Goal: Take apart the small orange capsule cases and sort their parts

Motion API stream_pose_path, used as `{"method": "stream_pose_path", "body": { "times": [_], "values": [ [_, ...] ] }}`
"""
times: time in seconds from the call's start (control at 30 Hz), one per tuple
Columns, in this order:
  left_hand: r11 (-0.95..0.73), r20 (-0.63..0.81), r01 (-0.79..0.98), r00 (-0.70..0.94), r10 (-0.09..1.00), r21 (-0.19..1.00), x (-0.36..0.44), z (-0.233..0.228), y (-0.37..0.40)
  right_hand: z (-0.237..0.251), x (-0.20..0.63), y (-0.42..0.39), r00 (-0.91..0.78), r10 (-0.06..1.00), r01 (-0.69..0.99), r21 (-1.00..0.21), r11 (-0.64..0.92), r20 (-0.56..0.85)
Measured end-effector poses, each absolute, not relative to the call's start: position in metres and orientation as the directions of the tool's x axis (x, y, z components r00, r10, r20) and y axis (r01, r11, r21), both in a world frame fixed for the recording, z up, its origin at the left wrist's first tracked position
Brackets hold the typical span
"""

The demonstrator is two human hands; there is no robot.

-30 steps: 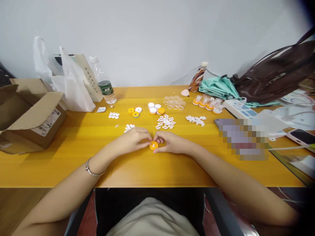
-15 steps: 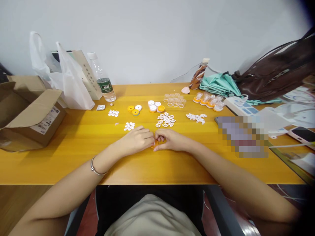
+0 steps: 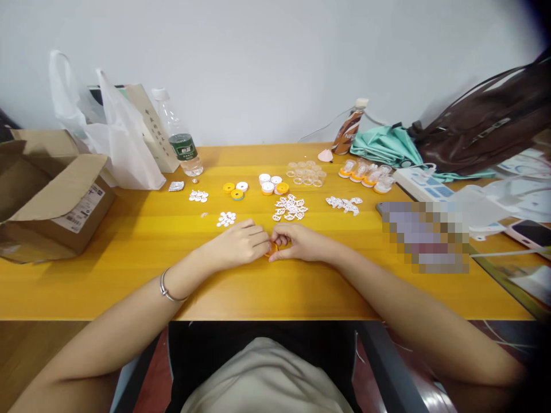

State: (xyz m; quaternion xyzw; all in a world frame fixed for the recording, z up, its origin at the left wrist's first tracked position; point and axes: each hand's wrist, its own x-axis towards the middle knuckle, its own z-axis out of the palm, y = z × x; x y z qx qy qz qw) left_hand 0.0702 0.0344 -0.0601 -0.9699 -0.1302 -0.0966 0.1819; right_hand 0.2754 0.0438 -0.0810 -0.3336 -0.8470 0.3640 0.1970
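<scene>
Between my two hands is a small orange round cap [image 3: 272, 250], mostly covered by fingers. My left hand [image 3: 243, 244] has its fingers closed on the cap's left side. From the right, my right hand [image 3: 299, 243] pinches the same cap between thumb and curled fingers. Just beyond the hands lie a pile of white leaf-patterned cutouts [image 3: 289, 207] and a group of small white discs [image 3: 226, 219]. Farther back stand white and orange round caps [image 3: 267, 187], more orange and white caps [image 3: 236, 195], and clear plastic cups [image 3: 306, 173].
At the left are an open cardboard box [image 3: 86, 212], a white plastic bag [image 3: 129, 155] and a water bottle [image 3: 184, 150]. Along the right sit clear-topped orange pieces [image 3: 365, 175], a power strip [image 3: 424, 186], a blurred-out phone [image 3: 381, 211] and a brown bag [image 3: 482, 132]. More white cutouts [image 3: 343, 205] lie right of centre.
The whole view has shifted very slightly. Both hands stay on the orange cap in almost the same position, and nothing else has visibly moved.
</scene>
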Motion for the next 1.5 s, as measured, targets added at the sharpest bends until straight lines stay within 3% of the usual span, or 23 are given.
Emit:
{"method": "stream_pose_path", "body": {
  "times": [0.5,1.07,1.17,1.37,1.5],
  "values": [
    [-0.928,0.311,0.298,0.924,0.222,-0.223,0.069,-0.071,0.042,-0.082,0.276,0.044,-0.697,0.713,0.426,-0.753,0.502,0.082],
    [-0.952,0.26,0.302,0.917,0.302,0.038,0.066,-0.065,0.044,-0.076,0.275,0.041,-0.688,0.723,0.427,-0.771,0.473,0.062],
    [-0.952,0.276,0.305,0.916,0.29,-0.011,0.068,-0.066,0.045,-0.079,0.275,0.043,-0.688,0.721,0.424,-0.762,0.489,0.081],
    [-0.93,0.29,0.267,0.938,0.191,-0.253,0.068,-0.064,0.042,-0.08,0.275,0.044,-0.689,0.721,0.432,-0.755,0.494,0.078],
    [-0.914,0.264,0.221,0.955,0.133,-0.34,0.067,-0.061,0.04,-0.081,0.275,0.044,-0.694,0.715,0.426,-0.752,0.502,0.084]
  ]
}}
